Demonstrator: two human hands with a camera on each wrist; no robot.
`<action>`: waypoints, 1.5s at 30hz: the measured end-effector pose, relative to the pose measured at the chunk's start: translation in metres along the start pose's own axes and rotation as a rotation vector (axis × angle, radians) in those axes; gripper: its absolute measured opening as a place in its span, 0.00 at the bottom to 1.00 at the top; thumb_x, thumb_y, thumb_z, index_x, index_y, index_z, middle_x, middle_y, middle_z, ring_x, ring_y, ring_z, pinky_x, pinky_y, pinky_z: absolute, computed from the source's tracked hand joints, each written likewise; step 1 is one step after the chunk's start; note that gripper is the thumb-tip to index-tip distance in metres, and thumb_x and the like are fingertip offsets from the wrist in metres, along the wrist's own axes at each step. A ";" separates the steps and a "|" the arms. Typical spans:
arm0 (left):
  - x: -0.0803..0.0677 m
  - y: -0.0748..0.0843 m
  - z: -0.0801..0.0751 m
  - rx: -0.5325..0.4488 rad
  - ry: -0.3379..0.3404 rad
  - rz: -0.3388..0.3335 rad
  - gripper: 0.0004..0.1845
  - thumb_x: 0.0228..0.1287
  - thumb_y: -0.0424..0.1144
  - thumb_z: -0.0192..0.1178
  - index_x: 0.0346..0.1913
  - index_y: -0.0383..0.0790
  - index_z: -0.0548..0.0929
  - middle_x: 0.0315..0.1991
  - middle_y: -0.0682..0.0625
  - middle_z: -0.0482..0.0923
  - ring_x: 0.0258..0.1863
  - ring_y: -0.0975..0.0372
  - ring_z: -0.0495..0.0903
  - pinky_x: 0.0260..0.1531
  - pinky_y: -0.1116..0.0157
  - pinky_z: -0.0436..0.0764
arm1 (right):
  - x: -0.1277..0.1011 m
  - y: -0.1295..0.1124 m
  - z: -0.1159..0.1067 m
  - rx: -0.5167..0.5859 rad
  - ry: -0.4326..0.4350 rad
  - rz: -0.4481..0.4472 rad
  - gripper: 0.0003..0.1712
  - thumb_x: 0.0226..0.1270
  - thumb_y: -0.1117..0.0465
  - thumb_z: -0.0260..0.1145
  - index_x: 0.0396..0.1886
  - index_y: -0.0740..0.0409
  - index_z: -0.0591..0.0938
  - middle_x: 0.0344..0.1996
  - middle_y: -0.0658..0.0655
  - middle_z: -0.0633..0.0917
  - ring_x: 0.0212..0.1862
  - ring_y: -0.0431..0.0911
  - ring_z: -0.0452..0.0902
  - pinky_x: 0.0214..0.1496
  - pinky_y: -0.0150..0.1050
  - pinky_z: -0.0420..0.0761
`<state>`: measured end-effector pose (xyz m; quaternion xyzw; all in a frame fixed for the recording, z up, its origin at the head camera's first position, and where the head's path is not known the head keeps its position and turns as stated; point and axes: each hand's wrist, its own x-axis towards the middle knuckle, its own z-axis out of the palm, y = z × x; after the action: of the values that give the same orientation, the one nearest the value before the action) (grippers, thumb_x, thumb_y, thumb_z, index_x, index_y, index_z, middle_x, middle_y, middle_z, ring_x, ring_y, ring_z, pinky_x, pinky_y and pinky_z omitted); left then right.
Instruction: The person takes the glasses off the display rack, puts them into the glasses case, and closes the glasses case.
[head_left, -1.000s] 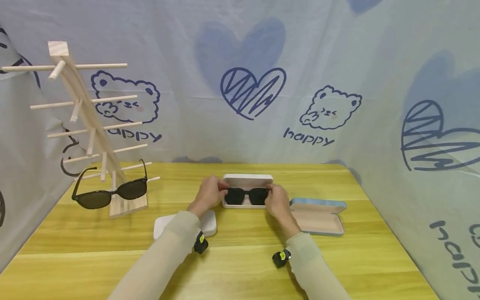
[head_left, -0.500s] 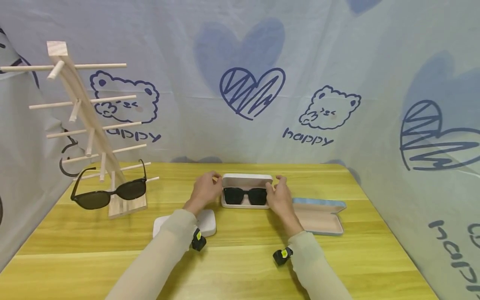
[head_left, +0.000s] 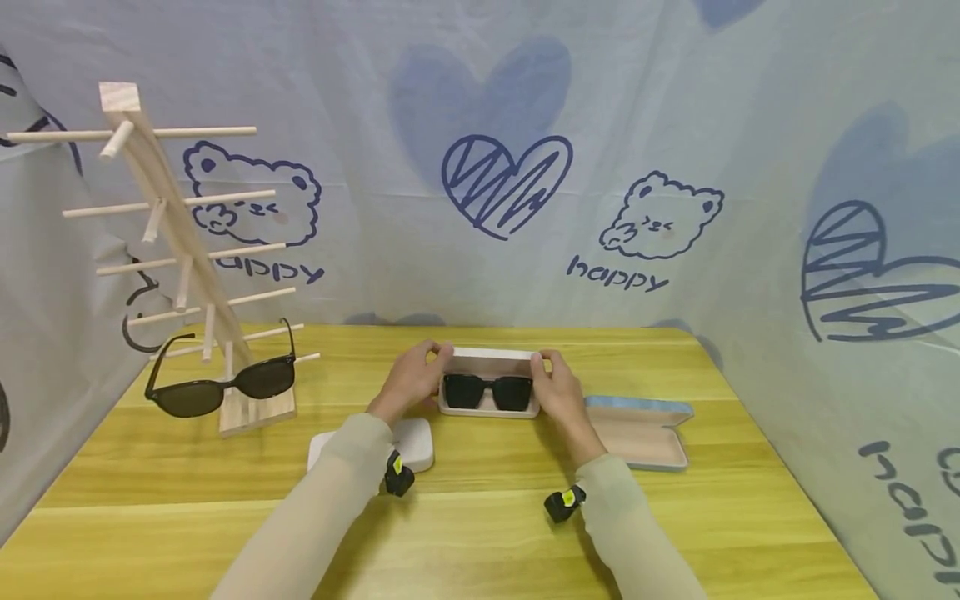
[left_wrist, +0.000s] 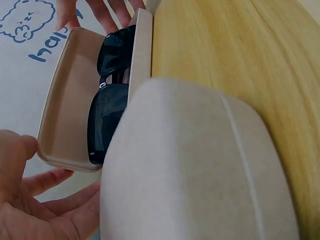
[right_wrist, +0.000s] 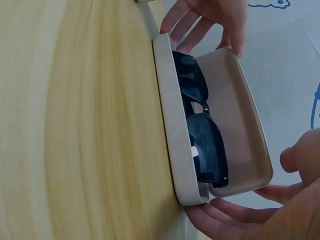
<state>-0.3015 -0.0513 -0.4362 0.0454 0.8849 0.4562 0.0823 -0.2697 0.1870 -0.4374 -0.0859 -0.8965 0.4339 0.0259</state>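
Both hands on white case, dark sunglasses inside

Pale backdrop cloth (head_left: 360, 125) with blue bears, hearts, "happy" lettering. Yellow wood-grain worktop (head_left: 480, 533) in front of it. Wooden peg stand (head_left: 183, 242) at left, leaning, rods sticking out on several levels. Two light sleeves, left sleeve (head_left: 315, 500) and right sleeve (head_left: 633, 521), reach in from the near edge.

Left hand (head_left: 411, 379) holds the left end of the white case (head_left: 480, 364), thumb at lid corner, fingers along the end. Right hand (head_left: 558, 392) does the same at the right end. White case sits mid-worktop toward the back, lid raised, pinkish lining. Blue case (head_left: 641, 442) to its right, lid also up, near the right hand. Second white case (head_left: 415, 446) lies front-left, lid down, partly hidden by the left sleeve.

Black-framed sunglasses (head_left: 258, 379) hang low on the stand. Dark sunglasses (head_left: 510, 393) lie in the white case, lenses facing the person. Small black wrist devices (head_left: 399, 475), one per wrist.
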 end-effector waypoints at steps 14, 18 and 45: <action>0.001 -0.003 -0.004 -0.100 -0.084 -0.036 0.27 0.81 0.57 0.48 0.70 0.44 0.75 0.53 0.33 0.79 0.47 0.48 0.86 0.35 0.58 0.91 | 0.005 0.004 -0.001 -0.062 0.037 -0.033 0.26 0.82 0.42 0.49 0.67 0.51 0.76 0.49 0.66 0.86 0.45 0.57 0.83 0.47 0.49 0.80; 0.001 -0.004 -0.005 -0.124 -0.103 -0.053 0.25 0.81 0.55 0.50 0.70 0.45 0.75 0.58 0.31 0.77 0.50 0.46 0.86 0.35 0.57 0.91 | 0.005 0.003 -0.002 -0.069 0.034 -0.028 0.23 0.82 0.46 0.51 0.66 0.52 0.76 0.49 0.66 0.86 0.45 0.56 0.82 0.48 0.50 0.79; -0.007 -0.002 -0.009 -0.122 -0.148 -0.038 0.15 0.78 0.42 0.56 0.61 0.39 0.77 0.58 0.33 0.78 0.53 0.45 0.83 0.43 0.57 0.90 | -0.008 -0.003 -0.009 -0.066 -0.136 -0.013 0.15 0.84 0.58 0.50 0.62 0.58 0.69 0.38 0.64 0.79 0.34 0.51 0.69 0.38 0.41 0.70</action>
<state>-0.2964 -0.0609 -0.4324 0.0571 0.8478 0.5028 0.1585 -0.2614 0.1903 -0.4293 -0.0513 -0.9104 0.4090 -0.0350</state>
